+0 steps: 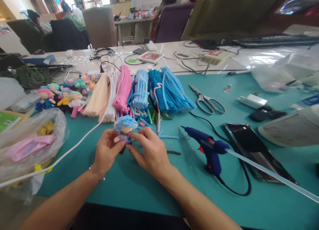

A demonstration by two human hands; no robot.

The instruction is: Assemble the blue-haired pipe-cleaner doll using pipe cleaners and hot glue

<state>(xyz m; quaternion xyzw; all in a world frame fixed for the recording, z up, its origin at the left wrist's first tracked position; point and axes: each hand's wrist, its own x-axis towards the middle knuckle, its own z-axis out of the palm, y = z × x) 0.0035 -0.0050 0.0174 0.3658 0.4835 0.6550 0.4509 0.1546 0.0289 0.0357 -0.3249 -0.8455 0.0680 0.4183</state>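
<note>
A small doll (126, 125) with fuzzy light-blue hair and a purple body is held upright between my two hands, just above the green mat. My left hand (106, 153) grips its side, thumb across the lower body. With thumb and fingers, my right hand (151, 152) pinches the doll from the other side. Behind it lie bundles of pipe cleaners: cream (97, 95), white (111, 100), pink (122, 90), light blue (141, 90) and darker blue (171, 93). A blue glue gun (206, 143) with a long clear glue stick (271, 174) lies right of my right hand.
Scissors (206, 100) and a black phone (256, 150) lie to the right, near a charger plug (254, 101). Several finished dolls (67, 93) are heaped at the left, behind a plastic bag (56, 123). A white cable (77, 144) crosses the left side. People sit in the background.
</note>
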